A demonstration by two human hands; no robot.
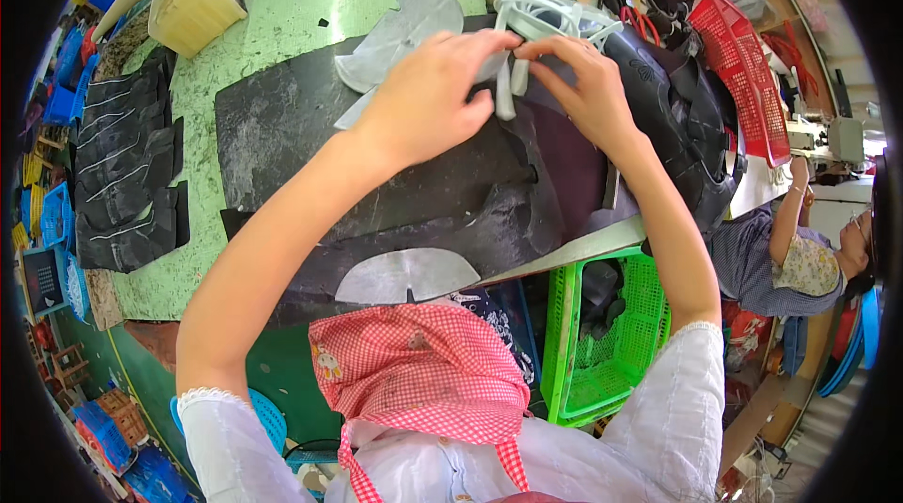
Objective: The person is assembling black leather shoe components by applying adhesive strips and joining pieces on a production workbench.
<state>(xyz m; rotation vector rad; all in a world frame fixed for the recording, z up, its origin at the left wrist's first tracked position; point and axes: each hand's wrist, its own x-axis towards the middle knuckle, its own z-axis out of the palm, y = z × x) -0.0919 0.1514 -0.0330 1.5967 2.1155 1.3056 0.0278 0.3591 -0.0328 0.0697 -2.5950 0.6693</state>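
Observation:
A bundle of narrow white strips (555,21) lies at the far side of the dark sheets, and a few strip ends (508,94) hang down toward me. My left hand (428,94) has its fingertips closed at the strips from the left, its thumb held lower and apart. From the right, my right hand (585,79) pinches at the same spot, its fingertips nearly meeting the left ones. What exactly lies between the fingertips is partly hidden. Pale grey cut pieces (400,32) rest just beyond my left hand.
Black sheets (301,127) cover the green table (202,117). A half-round grey piece (404,275) lies near the front edge. Black leather parts (673,117) and a red basket (738,70) stand at right, black cut pieces (127,174) at left. A green crate (564,343) sits below the edge.

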